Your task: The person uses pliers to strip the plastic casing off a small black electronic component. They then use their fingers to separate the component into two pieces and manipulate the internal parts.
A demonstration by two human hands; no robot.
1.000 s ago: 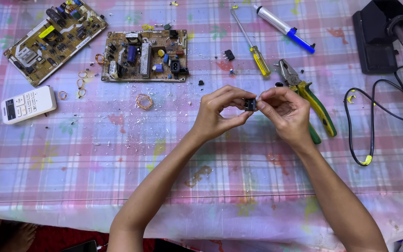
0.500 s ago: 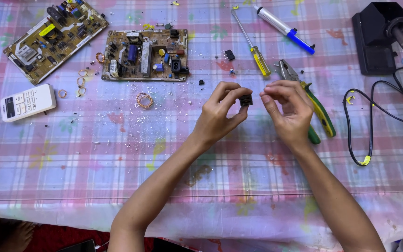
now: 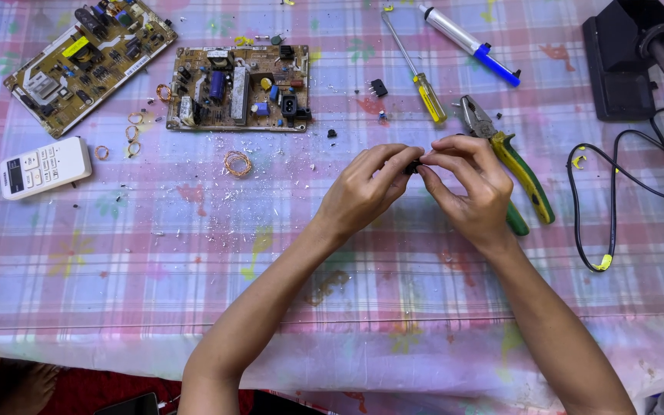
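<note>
Both hands pinch a small black component (image 3: 412, 165), left hand (image 3: 366, 188) and right hand (image 3: 470, 184) fingertips closed on it above the tablecloth (image 3: 194, 253) (probably; it's mostly hidden). Loosened fingers could drop it among the scattered debris.

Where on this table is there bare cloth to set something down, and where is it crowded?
Bare cloth lies below the remote and left of the left hand, down to the table's near edge. A smaller patch sits between the right hand and the black cable. The far edge is crowded: two circuit boards, screwdriver, pliers.
</note>
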